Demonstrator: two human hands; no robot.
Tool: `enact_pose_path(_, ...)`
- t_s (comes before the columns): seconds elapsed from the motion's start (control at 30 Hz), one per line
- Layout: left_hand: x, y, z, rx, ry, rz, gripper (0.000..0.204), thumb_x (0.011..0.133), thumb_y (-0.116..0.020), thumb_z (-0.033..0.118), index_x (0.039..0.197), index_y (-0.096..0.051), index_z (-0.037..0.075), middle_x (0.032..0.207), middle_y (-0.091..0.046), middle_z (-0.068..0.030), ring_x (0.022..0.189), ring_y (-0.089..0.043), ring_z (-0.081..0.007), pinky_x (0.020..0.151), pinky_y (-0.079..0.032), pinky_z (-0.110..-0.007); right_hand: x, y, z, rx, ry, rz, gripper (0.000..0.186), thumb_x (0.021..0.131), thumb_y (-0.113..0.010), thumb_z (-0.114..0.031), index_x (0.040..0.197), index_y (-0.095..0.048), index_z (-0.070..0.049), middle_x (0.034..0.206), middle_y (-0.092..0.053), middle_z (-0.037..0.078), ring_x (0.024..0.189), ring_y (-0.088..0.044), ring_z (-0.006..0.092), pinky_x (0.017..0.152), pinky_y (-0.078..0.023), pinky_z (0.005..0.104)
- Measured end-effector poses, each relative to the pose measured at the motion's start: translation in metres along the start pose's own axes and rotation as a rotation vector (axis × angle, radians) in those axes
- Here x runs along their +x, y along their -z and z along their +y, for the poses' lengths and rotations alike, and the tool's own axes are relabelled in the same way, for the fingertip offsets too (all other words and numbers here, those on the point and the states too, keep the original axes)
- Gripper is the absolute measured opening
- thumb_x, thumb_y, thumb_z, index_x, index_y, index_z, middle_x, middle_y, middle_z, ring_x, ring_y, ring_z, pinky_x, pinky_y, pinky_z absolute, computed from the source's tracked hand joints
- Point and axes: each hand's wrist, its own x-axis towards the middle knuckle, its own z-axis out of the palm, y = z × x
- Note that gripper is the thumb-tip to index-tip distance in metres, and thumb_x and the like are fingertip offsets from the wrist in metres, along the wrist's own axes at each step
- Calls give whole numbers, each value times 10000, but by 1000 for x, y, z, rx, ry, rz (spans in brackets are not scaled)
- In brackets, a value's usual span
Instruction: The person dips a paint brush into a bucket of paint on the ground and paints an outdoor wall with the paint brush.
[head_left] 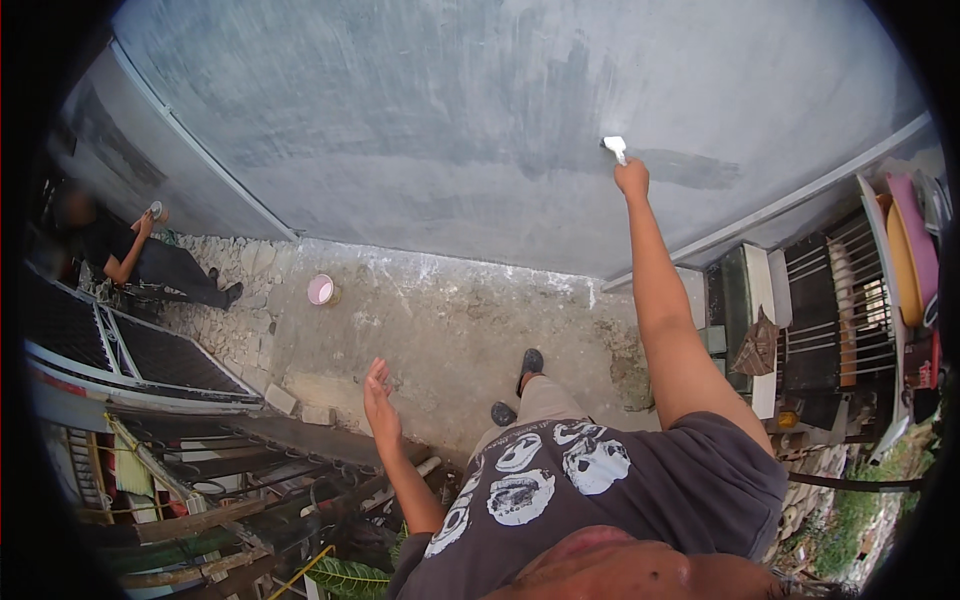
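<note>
My right hand (632, 179) is stretched up and forward, closed around the handle of a white paintbrush (615, 147). The brush's dark bristles are at the grey wall (430, 120); whether they press on it I cannot tell. Darker, damp-looking streaks spread over the wall, and one dark band (700, 168) runs to the right of my hand. Lower down on the left, my left hand (380, 402) hangs in the air with fingers extended, holding nothing. A small pink-and-white bucket (321, 290) stands on the concrete ground beyond it, near the wall's foot.
At the far left a person (140, 255) in dark clothes holds a round object. A metal gate (140, 345) and stacked wood and scrap (220, 510) lie along the lower left. On the right stand a barred rack (830, 290) and colourful panels (905, 250). Rough concrete (450, 340) lies underfoot.
</note>
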Motion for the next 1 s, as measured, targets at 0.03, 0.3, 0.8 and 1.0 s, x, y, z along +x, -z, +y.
enact_pose_path(0.03,-4,0,1,5,4,-1,698,1101,-292,588,1475,-503,38,1534,-503,-138,1401,-490,-317,1131,-379,-473,14,23,-23,168,-49,30,379,847,-611,-193,1175,-753,-64,1159,-731,212,1069,-698,407,902,-556,477)
enact_pose_path(0.3,-6,-12,-8,-22,52,-50,730,1087,-288,620,1470,-508,39,1510,-526,-139,1385,-507,-308,1138,-374,-464,-47,126,-77,491,317,326,459,1006,-609,-291,1386,-622,-32,1262,-703,208,1195,-668,321,1012,-499,398)
enact_pose_path(0.8,14,-21,-10,-14,-69,-140,632,1109,-316,548,1390,-578,47,1511,-532,-126,1338,-553,-298,1089,-434,-443,-325,-68,240,84,102,-277,468,977,-637,-438,893,-722,15,772,-689,219,746,-692,377,706,-506,480)
enact_pose_path(1.0,12,-23,-6,-1,-82,-136,644,1108,-312,554,1405,-568,43,1472,-562,-126,1322,-565,-294,1086,-437,-437,-378,-64,273,-146,19,-468,452,916,-673,-448,922,-740,0,880,-714,273,889,-700,460,786,-532,514)
